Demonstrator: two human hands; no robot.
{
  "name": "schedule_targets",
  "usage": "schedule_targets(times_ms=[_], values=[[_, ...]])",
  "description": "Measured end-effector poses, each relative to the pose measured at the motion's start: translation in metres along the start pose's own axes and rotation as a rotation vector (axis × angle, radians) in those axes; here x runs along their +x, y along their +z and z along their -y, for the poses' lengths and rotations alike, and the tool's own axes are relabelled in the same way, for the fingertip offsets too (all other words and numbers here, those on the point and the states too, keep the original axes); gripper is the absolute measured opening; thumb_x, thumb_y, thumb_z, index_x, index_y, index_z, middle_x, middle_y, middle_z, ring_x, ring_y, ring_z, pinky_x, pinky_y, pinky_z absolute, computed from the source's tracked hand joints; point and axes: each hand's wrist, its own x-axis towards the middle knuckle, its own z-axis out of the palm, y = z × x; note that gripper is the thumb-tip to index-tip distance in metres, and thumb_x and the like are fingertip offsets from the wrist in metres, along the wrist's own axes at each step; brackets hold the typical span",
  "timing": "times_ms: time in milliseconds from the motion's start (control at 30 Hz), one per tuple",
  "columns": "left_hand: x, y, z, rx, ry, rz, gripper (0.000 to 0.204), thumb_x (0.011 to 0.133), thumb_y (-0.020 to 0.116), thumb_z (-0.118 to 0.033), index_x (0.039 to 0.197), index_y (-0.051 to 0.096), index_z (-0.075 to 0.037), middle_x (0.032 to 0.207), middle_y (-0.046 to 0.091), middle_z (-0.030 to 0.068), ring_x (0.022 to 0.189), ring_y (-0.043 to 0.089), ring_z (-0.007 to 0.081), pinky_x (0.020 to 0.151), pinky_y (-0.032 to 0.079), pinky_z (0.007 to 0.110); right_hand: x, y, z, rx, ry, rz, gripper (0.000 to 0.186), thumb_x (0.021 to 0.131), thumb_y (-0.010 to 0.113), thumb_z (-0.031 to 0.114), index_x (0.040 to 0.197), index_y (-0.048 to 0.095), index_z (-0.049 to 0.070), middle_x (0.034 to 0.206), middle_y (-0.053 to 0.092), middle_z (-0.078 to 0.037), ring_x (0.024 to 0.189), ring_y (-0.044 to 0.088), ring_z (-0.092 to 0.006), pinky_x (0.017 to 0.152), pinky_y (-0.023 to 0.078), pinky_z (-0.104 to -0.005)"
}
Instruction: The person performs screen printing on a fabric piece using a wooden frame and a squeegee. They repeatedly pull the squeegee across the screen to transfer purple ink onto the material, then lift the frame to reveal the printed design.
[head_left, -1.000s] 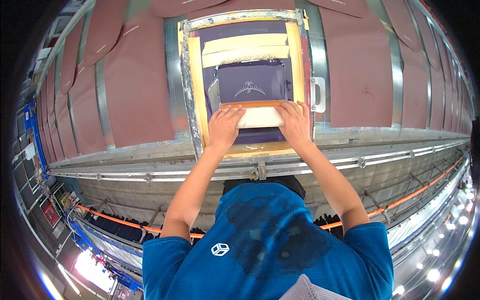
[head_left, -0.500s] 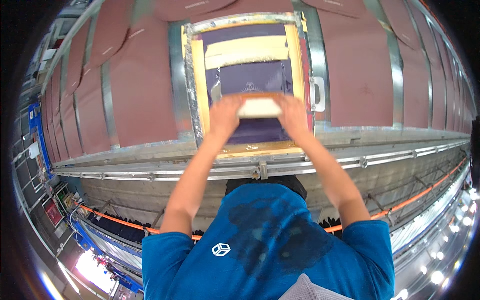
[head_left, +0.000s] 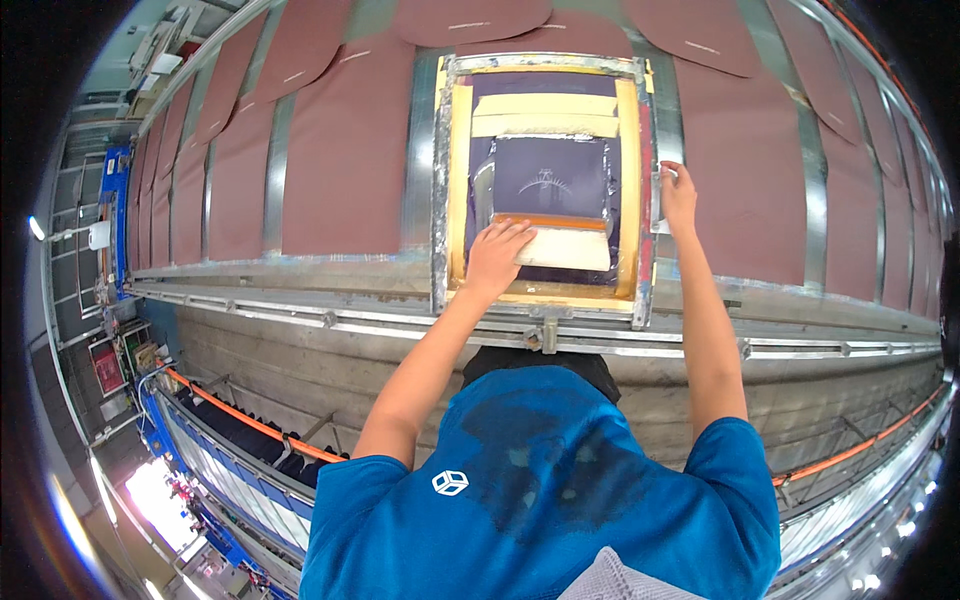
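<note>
Squeegee (head_left: 568, 249), orange-bladed, lies to the right of my left hand (head_left: 497, 258), which grips its left end, inside the screen frame (head_left: 441, 190). Right of that, my right hand (head_left: 677, 195) curls its fingers at the frame's pale handle (head_left: 656, 208); whether they have closed, I cannot tell. Beyond lie dark-red panels (head_left: 745, 170). I judge this a pause between squeegee strokes and frame handling; the next move calls for a steady squeegee and a sure hold.

Your squeegee (head_left: 567, 246) is cream and orange; your purple screen (head_left: 552, 155) has yellow edges and a pale arched motif (head_left: 545, 184); panels (head_left: 342, 165) are maroon.
</note>
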Motion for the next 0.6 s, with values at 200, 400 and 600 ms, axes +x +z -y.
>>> schedule_targets(times_ms=[200, 400, 600], values=[[-0.012, 0.024, -0.03, 0.058, 0.017, 0.099, 0.07, 0.075, 0.073, -0.009, 0.142, 0.053, -0.019, 0.152, 0.047, 0.0014, 0.142, 0.04, 0.0242, 0.117, 0.031, 0.043, 0.001, -0.023, -0.024, -0.082, -0.119, -0.239, 0.032, 0.096, 0.062, 0.033, 0.107, 0.071, 0.004, 0.099, 0.071, -0.022, 0.095, 0.069, -0.0384, 0.084, 0.051, -0.0439], [-0.026, 0.01, -0.044, -0.082, 0.027, 0.015, 0.071, 0.073, 0.068, -0.004, 0.141, 0.055, -0.019, 0.148, 0.052, 0.0011, 0.138, 0.045, 0.0255, 0.114, 0.034, 0.043, -0.023, -0.054, 0.014, -0.042, -0.153, -0.242, 0.03, 0.1, 0.06, 0.029, 0.108, 0.07, 0.002, 0.097, 0.073, -0.016, 0.091, 0.069, -0.0271, 0.083, 0.051, -0.0374], [-0.033, -0.037, -0.022, -0.048, -0.001, -0.027, 0.073, 0.07, 0.071, -0.003, 0.14, 0.056, -0.018, 0.147, 0.053, 0.0011, 0.135, 0.048, 0.0262, 0.111, 0.037, 0.043, -0.029, -0.033, 0.062, 0.11, -0.173, -0.179, 0.028, 0.101, 0.059, 0.026, 0.11, 0.069, 0.001, 0.099, 0.073, -0.014, 0.09, 0.067, -0.0174, 0.083, 0.05, -0.032]])
